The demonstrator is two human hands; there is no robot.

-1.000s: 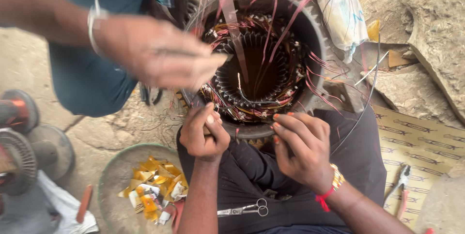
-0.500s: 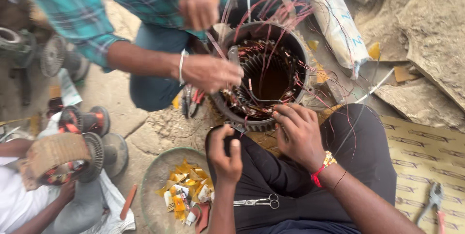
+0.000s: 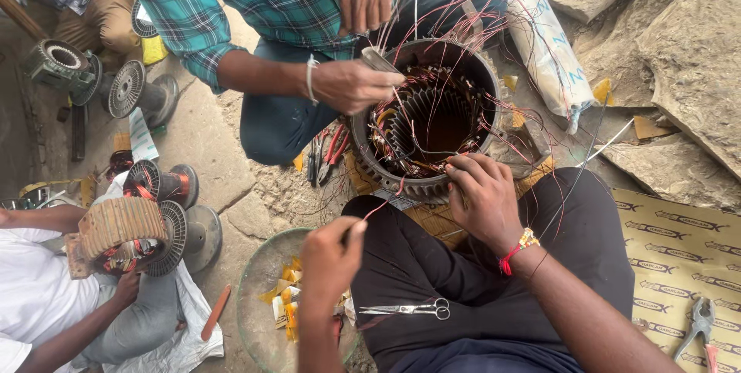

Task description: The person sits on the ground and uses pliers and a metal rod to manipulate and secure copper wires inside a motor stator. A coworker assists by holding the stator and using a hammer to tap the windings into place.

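**Two pairs of hands at a wound motor stator**

Nearest, a pair of steel scissors lies on the black trousers of the person wearing the camera. Just left of it, the left hand is raised with thumb and fingers pressed together, pinching a thin red wire that runs up to the stator. Below that hand sits a round metal dish holding yellow paper scraps. The right hand, a red thread and gold band at its wrist, rests its curled fingers on the near rim of the large round grey metal stator, pressing on the copper windings; many loose wires stand up from it. Beyond, a co-worker's hand in a checked sleeve holds a flat tool against the far left rim. At the far left, another person holds a smaller wound core.
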